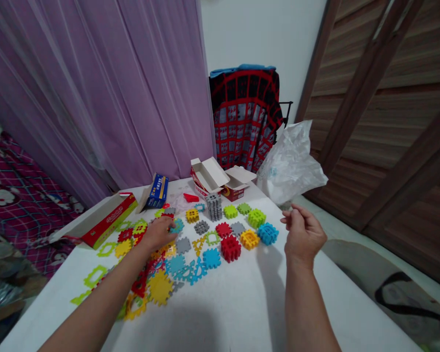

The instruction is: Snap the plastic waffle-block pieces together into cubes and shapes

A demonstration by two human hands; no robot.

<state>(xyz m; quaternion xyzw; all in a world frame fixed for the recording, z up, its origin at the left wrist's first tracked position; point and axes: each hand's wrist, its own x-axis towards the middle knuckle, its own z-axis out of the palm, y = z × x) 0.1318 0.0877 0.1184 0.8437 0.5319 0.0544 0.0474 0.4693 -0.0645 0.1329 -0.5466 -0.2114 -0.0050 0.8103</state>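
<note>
My left hand (160,235) reaches over the loose toothed plastic pieces, its fingers bent downward beside a light-blue piece (176,225); no grip on it can be made out. Raised near the table's right edge, my right hand (303,234) has its fingers curled in with nothing visible in them. Between the hands stand stacks of toothed pieces: a red stack (231,248), a yellow stack (250,239), a blue stack (268,234), a green stack (256,218) and a tall grey stack (214,208). A large yellow piece (160,287) lies nearer me, beside flat blue pieces (211,258).
Opened cartons stand along the back: a red-and-green box (110,222), a blue box (157,191) and a red-and-white box (209,176). A crumpled white plastic bag (291,164) is at the right rear edge. Purple curtain (143,88) hangs behind the white table (234,313).
</note>
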